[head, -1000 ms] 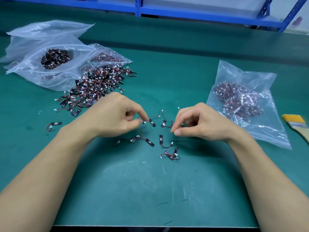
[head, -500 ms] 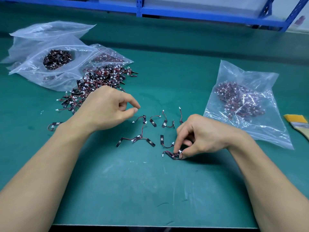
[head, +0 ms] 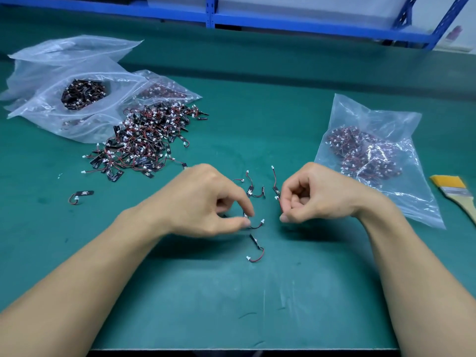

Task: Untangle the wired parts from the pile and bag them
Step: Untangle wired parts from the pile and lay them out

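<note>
Separating single wired parts on the mat, both hands pinching.

The left hand [head: 206, 202] pinched a small black strip part [head: 255, 224], with its thin red wire and white plug, between thumb and forefinger, low over the green table mat [head: 231, 305]. The right hand [head: 316, 194], fingers curled tight, appeared to nip another black-and-red wired part [head: 278, 199] at its fingertips. I judged this to be the untangling step. A few singles lay between the hands, and one loose wired part [head: 256, 249] lay just below them. The tangled pile of black, red and white parts [head: 144, 143] sat well apart at upper left, against clear plastic zip bags [head: 51, 73]. Next, the freed parts would need gathering and carrying to the part-filled clear plastic bag [head: 373, 114] on the right without snagging their wires.
</note>
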Demonstrator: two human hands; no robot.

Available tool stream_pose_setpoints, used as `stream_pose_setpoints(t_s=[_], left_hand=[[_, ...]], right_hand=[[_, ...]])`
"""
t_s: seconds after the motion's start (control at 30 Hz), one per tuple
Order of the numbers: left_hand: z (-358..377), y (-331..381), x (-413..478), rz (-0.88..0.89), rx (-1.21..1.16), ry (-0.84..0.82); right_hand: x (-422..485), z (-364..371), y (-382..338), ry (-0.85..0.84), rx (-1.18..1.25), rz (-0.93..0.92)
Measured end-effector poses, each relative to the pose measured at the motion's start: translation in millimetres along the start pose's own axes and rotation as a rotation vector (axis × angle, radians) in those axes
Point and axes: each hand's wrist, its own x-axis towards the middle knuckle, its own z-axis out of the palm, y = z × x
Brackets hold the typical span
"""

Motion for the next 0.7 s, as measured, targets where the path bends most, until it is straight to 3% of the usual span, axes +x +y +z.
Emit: stream_pose_setpoints(t_s=[0.13,0.23,0.37,0.7], left_hand=[[12,7,2,-0.003,0.033,-0.155],[16,6,2,-0.004,0.079,-0.244],[19,7,3,-0.002,0.144,-0.246],[25,15,3,-0.033,0.245,-0.250]], right_hand=[[5,3,2,0.070,-0.066,0.069],[7,1,3,0.212,-0.101,0.081],[10,-1,5,0.359,-0.078,0.068],[16,0,13,0.464,0.012,0.023]])
